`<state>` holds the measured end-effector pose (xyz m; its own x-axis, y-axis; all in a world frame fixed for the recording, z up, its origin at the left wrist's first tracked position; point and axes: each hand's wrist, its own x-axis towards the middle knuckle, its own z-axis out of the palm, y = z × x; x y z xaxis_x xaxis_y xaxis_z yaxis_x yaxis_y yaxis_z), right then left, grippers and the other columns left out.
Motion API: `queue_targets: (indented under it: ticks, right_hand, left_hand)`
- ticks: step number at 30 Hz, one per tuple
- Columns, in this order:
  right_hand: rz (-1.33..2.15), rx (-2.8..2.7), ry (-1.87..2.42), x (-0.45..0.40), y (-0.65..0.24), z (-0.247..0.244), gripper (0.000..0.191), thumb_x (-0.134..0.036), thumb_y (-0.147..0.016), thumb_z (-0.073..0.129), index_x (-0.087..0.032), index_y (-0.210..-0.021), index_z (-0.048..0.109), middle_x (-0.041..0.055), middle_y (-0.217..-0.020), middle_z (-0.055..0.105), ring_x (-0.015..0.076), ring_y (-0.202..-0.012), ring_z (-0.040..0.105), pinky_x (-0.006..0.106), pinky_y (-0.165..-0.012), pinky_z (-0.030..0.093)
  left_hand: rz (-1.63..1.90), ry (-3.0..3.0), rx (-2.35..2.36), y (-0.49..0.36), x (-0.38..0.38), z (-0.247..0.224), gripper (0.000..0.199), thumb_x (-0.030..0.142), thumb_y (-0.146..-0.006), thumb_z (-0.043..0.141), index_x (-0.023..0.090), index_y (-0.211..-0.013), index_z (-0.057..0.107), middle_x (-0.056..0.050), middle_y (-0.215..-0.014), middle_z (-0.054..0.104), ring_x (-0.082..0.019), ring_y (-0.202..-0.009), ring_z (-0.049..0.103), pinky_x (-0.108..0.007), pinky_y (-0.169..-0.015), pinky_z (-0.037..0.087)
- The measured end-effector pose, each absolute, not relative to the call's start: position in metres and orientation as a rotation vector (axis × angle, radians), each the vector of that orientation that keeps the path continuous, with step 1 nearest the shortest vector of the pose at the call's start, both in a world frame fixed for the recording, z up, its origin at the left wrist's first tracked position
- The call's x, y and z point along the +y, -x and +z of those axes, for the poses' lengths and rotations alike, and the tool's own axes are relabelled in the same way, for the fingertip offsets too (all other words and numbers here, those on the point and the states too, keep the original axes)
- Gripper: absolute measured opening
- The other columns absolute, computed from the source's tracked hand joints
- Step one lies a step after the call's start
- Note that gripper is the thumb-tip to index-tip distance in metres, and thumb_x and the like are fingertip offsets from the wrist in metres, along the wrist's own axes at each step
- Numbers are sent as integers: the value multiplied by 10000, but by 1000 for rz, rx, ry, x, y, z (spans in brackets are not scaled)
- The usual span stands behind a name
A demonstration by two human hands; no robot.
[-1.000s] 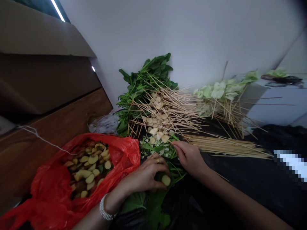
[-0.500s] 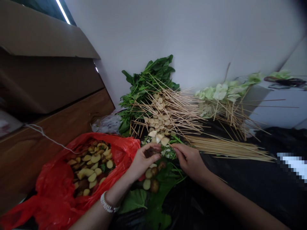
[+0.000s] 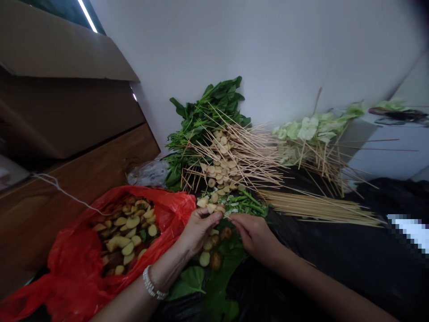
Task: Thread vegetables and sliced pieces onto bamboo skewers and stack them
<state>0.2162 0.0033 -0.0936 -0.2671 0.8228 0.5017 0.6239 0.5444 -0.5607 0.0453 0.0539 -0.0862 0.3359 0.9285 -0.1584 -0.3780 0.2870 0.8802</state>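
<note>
"What have I got hold of?"

"Over the head camera, I see my left hand (image 3: 201,229) pinching potato slices (image 3: 212,209) strung on a thin stick (image 3: 227,218), while my right hand (image 3: 254,231) grips that stick close by, just short of the leafy heap. I'd guess the double hold keeps the slices from twisting"

"And the supplies?"

"More cut pieces (image 3: 128,248) sit in the red bag (image 3: 69,268), its mouth spread wide beside my left forearm, presumably for easy reach. Spare sticks (image 3: 325,208) lie roughly parallel beyond my right hand, likely so one slides out freely. Threaded slices (image 3: 219,169) are heaped ahead, their sticks splayed"

"What can't I make out?"

"My fingers and the slices hide the stick's tip. I can't tell how deep the bag is filled; the cardboard box (image 3: 67,112) runs out of frame, and the blocky bright patch at right is unreadable"
</note>
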Motion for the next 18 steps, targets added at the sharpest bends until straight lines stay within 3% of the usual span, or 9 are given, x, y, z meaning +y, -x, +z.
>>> queue_targets:
  ticks: [2,6,14,18]
  right_hand:
    - [323,-1993,1166,3,-216,-92,247,-147,-955,406,-197,-870,632,20,-712,659,143,-646,619,227,-617,471]
    - [253,-2053,1200,2,-217,-95,257,-93,-924,411,-202,-956,642,48,-827,691,155,-761,650,234,-696,485]
    - [329,-2057,1186,5,-215,-96,263,-129,-947,378,-188,-890,628,70,-853,697,174,-811,655,268,-755,501]
    - [288,-2002,1133,6,-217,-92,271,-145,-957,376,-188,-889,635,73,-869,707,174,-818,662,270,-757,507]
  left_hand:
    - [1000,-854,792,-45,54,-86,299,287,-522,923,148,-742,777,6,-687,690,-50,-589,544,-156,-603,442]
    - [1004,-848,821,-45,52,-84,323,274,-496,931,158,-756,780,-1,-694,707,-62,-583,565,-171,-601,458]
    - [985,-998,819,-45,51,-88,278,276,-554,907,158,-769,775,-20,-719,712,-121,-685,620,-216,-670,486]
    - [1007,-935,751,-39,57,-82,447,288,-548,914,165,-951,767,-29,-818,722,-119,-740,634,-214,-722,498]
